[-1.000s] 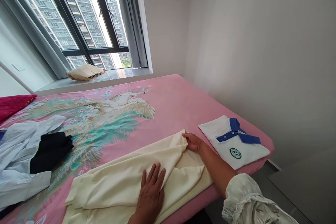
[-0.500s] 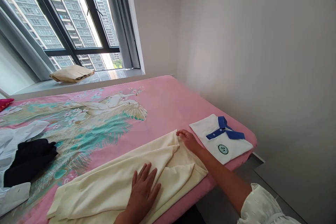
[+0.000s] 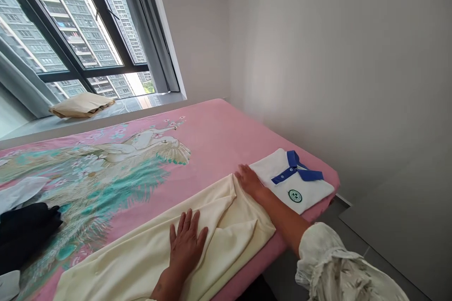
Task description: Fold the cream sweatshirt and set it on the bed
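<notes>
A long, folded cream garment (image 3: 134,254) lies along the near edge of the bed, with creases toward its right end. My left hand (image 3: 187,242) rests flat on its middle, fingers spread. At the garment's far right corner is my right hand (image 3: 249,181), its fingers stretched out and holding nothing visible. Just beyond that hand, a folded white polo shirt (image 3: 310,191) with a blue collar and a round green badge lies near the bed's right end.
The pink bed sheet (image 3: 215,131) has a printed peacock pattern. Black clothing (image 3: 28,228) and white clothing (image 3: 21,192) lie at the left. A beige folded cloth (image 3: 83,104) sits on the window sill. A grey wall (image 3: 335,80) stands along the right.
My right hand has released its pinch on the garment's corner and its fingers have straightened. My left hand still lies flat on the cloth. The view has turned slightly right.
</notes>
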The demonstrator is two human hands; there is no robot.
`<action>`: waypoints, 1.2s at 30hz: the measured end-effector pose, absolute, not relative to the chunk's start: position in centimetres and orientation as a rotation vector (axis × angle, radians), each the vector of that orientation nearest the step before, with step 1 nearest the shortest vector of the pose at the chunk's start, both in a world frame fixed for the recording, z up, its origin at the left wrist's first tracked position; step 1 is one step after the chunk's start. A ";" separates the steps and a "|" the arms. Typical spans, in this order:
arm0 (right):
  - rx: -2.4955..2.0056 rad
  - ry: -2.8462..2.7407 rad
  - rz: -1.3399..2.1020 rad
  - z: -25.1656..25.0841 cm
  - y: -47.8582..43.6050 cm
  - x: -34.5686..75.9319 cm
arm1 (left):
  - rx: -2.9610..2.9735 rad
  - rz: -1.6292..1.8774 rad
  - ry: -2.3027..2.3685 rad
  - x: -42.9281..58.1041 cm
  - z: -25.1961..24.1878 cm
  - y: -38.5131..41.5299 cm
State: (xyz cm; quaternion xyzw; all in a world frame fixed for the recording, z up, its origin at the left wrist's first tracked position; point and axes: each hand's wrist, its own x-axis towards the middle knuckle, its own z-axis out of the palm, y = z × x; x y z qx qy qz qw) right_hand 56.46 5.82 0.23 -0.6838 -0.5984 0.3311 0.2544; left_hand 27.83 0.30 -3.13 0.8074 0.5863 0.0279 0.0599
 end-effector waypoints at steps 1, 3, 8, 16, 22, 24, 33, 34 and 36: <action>-1.841 -1.594 0.945 0.7 5.4 57.2 | 2.438 0.074 1.774 27.9 -3.1 0.3; -1.766 -1.586 1.117 1.5 4.1 57.7 | 2.401 0.057 1.770 27.9 -2.8 0.7; -1.544 -1.628 1.690 2.2 1.4 56.2 | 2.253 0.046 1.683 28.0 -1.5 1.9; -1.452 -1.698 2.141 2.0 2.8 52.2 | 2.359 0.094 1.767 29.0 -2.7 1.6; -1.620 -1.904 2.185 1.2 0.7 56.9 | 2.405 0.109 1.769 28.9 -3.1 1.5; -1.686 -1.939 2.091 1.3 -0.4 59.3 | 2.423 0.120 1.776 29.0 -3.1 1.6; -1.937 -1.744 0.987 2.7 -8.3 61.3 | 2.552 0.297 1.706 29.5 -1.4 -0.5; -1.937 -1.723 0.851 2.3 -9.2 60.6 | 2.633 0.314 1.645 29.9 -1.4 -1.2; -1.881 -1.767 0.579 1.2 -10.6 58.8 | 2.740 0.293 1.572 30.8 -1.6 -2.5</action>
